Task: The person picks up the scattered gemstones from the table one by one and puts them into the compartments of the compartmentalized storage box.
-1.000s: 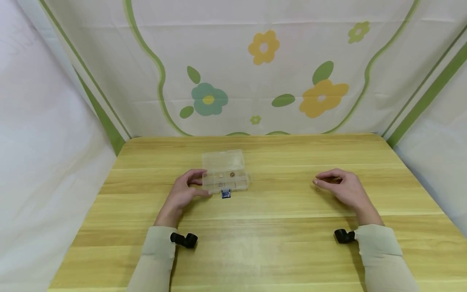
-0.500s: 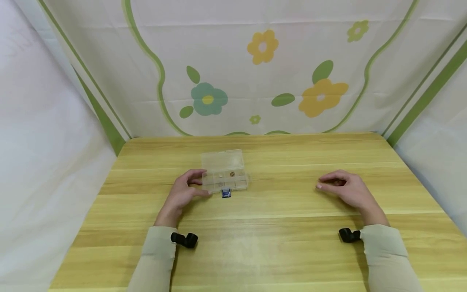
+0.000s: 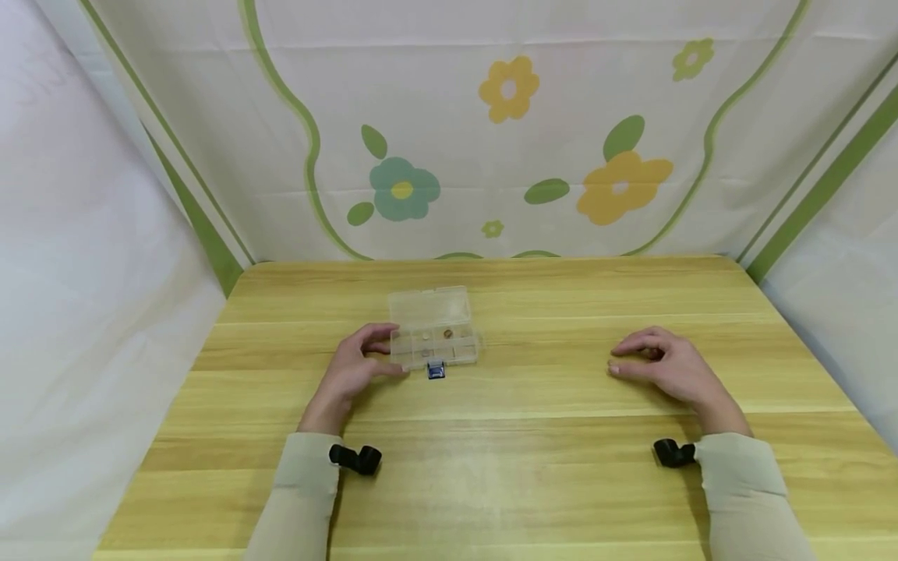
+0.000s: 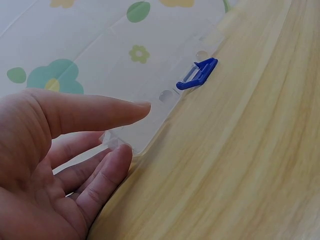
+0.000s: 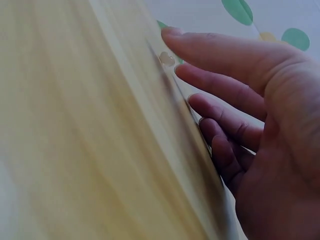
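Observation:
A clear plastic compartment box stands on the table with its lid swung up behind it. My left hand holds the box's left end, thumb at the front edge and index finger at the back. A blue latch hangs from the front side. Small pieces lie in some compartments, among them a brownish one. Well off to the right, my right hand hovers low over the table, thumb and index finger apart. A small translucent piece shows right by those fingertips in the right wrist view.
The wood-grain table ends at a white, flower-printed cloth at the back. White cloth also hangs at both sides. Black wrist cameras sit at both sleeves.
My right hand has shifted slightly right, and its thumb and index finger have parted. The left hand and the box have stayed in place.

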{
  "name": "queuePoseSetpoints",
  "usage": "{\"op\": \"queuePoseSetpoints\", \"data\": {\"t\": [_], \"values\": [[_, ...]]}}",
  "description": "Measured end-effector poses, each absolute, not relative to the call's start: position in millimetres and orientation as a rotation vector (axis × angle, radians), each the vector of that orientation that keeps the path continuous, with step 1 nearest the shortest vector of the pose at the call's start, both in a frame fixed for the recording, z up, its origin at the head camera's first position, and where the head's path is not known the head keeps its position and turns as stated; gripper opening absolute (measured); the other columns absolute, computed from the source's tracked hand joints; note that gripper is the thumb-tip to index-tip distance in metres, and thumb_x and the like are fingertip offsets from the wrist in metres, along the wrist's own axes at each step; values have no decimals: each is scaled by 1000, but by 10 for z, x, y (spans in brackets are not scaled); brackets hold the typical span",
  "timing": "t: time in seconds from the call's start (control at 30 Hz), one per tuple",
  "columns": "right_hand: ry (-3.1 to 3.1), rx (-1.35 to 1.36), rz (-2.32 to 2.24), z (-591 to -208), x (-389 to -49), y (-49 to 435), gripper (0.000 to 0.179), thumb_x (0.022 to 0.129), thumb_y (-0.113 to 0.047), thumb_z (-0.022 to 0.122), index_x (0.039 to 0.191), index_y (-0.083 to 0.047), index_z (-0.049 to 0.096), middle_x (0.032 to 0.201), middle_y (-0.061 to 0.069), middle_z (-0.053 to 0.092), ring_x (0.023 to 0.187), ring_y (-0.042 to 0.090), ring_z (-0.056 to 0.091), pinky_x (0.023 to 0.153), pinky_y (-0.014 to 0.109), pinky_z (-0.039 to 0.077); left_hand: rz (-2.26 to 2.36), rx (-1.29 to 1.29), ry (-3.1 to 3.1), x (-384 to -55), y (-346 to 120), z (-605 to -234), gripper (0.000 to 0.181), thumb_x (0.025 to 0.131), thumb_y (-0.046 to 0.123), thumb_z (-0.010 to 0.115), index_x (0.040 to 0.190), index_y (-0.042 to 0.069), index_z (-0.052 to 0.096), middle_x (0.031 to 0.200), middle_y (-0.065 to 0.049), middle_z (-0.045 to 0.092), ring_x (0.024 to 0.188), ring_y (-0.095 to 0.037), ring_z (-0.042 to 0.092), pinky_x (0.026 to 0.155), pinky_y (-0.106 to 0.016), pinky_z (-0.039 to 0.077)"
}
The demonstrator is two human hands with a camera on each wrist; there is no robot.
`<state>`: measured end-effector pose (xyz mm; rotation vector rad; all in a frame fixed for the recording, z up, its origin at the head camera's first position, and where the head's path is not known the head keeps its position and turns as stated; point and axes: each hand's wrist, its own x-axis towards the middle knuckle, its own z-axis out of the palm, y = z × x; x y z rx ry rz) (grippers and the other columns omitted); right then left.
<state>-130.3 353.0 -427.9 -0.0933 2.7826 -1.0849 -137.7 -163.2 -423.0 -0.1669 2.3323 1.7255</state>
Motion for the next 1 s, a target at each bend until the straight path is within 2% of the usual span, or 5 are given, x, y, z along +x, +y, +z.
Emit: {"op": "queuePoseSetpoints", "data": {"t": [0.2,0.5,0.8,1.0], "values": [[2791,-101,-1069,-4266,-1307,3515,37,92,-52,83,118,-26,82,136,2,65,113,15,53,90,25,41,1729,-179,2325,-1391,-1635,-4250,76,77,1,92,147,16,64,150,-11,61,126,-30,55,110,-46,40],[2809,-129,-1068,-4300,-1311,3509,30,93,-47,84,113,-25,84,133,3,65,108,6,54,88,22,43,1736,-165,2326,-1383,-1632,-4236,78,77,0,91,148,14,63,150,-13,61,126,-32,56,111,-48,40],[2816,-142,-1075,-4291,-1316,3490,27,93,-46,84,110,-25,85,130,2,66,107,6,54,86,22,43,1736,-172,2329,-1389,-1626,-4237,78,77,-1,92,148,13,63,150,-14,61,125,-31,56,108,-45,41],[2820,-145,-1069,-4292,-1308,3486,24,93,-44,84,108,-25,85,121,2,69,98,10,53,82,25,41,1723,-170,2331,-1391,-1633,-4241,77,78,0,91,148,14,63,150,-14,61,125,-31,55,107,-44,41]]}}
